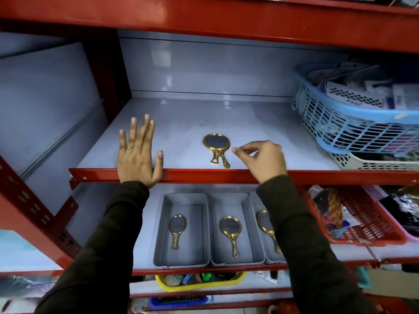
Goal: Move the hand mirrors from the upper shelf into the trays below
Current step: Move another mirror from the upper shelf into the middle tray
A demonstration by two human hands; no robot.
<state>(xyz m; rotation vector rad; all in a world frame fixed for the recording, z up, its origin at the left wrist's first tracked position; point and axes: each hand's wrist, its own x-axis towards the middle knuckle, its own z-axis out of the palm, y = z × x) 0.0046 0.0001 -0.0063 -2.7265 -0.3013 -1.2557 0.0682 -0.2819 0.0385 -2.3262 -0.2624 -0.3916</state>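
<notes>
One gold-framed hand mirror lies flat on the grey upper shelf, handle toward me; a second handle shows under it. My right hand hovers just right of it, fingers curled and holding nothing. My left hand rests flat and spread on the shelf's front left. Below stand three grey trays: the left tray holds a mirror, the middle tray holds a mirror, and the right tray, partly hidden by my right sleeve, holds a third mirror.
A blue basket full of packets sits on a white basket at the upper shelf's right. A red basket of hair goods stands right of the trays. Yellow and blue bins sit lower down. Red shelf edges jut forward.
</notes>
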